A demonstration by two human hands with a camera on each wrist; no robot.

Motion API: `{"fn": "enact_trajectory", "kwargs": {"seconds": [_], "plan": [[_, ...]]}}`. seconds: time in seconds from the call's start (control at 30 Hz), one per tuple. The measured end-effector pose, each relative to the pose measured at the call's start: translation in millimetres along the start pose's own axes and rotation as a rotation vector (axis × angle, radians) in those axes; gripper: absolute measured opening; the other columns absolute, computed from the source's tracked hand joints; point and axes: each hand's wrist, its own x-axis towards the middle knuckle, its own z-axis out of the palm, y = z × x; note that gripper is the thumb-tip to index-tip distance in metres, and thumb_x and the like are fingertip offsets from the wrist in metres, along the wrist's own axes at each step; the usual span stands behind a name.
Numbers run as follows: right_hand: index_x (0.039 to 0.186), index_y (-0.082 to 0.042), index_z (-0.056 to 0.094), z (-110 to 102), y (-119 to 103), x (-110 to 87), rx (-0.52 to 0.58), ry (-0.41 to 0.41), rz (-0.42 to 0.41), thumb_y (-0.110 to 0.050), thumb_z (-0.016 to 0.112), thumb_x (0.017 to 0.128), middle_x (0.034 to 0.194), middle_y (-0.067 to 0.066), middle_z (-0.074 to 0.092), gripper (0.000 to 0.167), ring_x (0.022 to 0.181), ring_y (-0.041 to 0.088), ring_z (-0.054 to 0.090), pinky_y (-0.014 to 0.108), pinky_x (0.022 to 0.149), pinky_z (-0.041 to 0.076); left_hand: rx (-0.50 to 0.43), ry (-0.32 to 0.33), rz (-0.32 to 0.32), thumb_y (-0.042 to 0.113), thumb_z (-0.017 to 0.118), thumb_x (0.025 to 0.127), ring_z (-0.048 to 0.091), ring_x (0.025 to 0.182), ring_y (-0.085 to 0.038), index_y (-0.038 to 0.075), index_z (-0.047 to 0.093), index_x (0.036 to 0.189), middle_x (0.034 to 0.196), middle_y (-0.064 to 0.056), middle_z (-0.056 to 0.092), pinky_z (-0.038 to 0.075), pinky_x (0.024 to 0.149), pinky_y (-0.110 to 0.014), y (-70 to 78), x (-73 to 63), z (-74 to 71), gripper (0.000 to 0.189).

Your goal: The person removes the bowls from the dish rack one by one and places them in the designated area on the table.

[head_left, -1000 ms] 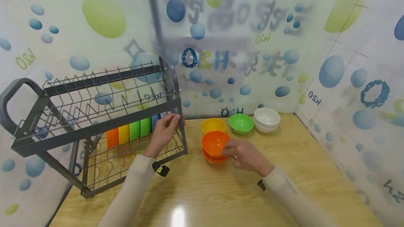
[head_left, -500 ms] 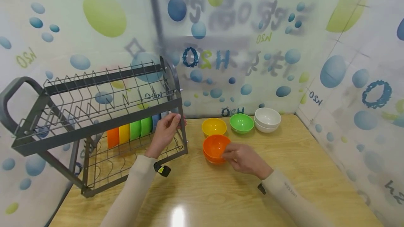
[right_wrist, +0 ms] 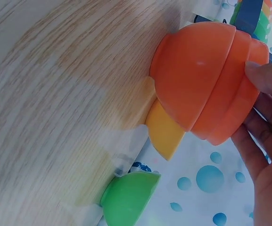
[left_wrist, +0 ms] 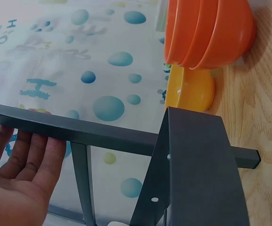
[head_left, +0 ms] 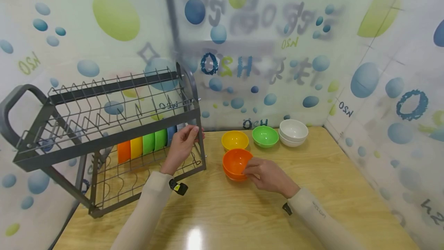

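My left hand [head_left: 181, 146] grips the right front post of the dark grey dish rack [head_left: 166, 117]; the left wrist view has its fingers [left_wrist: 29, 157] behind the bar. My right hand [head_left: 268, 174] pinches the rim of the top orange bowl [head_left: 237, 160], nested in a stack of orange bowls. In the right wrist view the thumb [right_wrist: 267, 77] lies against the outside of that bowl, while the other fingers reach the far side of the rim. The stack stands upright on the wooden table [head_left: 249, 219], right of the rack.
Behind the stack stands a yellow bowl [head_left: 235, 140], with a green bowl [head_left: 265, 136] to its right. Two nested white bowls [head_left: 293, 131] are farthest right. On the rack's lower tier, several coloured dishes [head_left: 148, 143] stand on edge. A patterned curtain [head_left: 225, 88] closes the back.
The top orange bowl has come down into the stack with my right hand, mostly in the first half second. My left hand stays on the rack post.
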Motion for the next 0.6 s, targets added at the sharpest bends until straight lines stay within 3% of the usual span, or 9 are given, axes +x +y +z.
{"fn": "enact_trajectory", "kwargs": {"seconds": [0.33, 0.6], "plan": [[0.111, -0.021, 0.079, -2.7, -4.3, 2.7, 0.085, -0.024, 0.082, -0.020, 0.075, 0.094, 0.112, -0.008, 0.072, 0.018, 0.101, 0.009, 0.067, 0.029, 0.092, 0.060, -0.003, 0.014, 0.005, 0.048, 0.051, 0.106, 0.069, 0.112, -0.037, 0.009, 0.068, 0.118, 0.113, -0.012, 0.072, 0.060, 0.095, -0.034, -1.4, 0.7, 0.9, 0.044], [0.117, -0.018, 0.077, -4.1, -13.0, 15.9, 0.181, -0.013, 0.110, -0.021, 0.071, 0.097, 0.119, -0.002, 0.073, 0.021, 0.110, 0.015, 0.067, 0.037, 0.098, 0.058, 0.002, 0.022, -0.008, 0.044, 0.050, 0.107, 0.069, 0.112, -0.035, 0.006, 0.068, 0.118, 0.115, -0.016, 0.072, 0.058, 0.099, -0.041, -2.1, 2.0, 1.5, 0.043]]}}
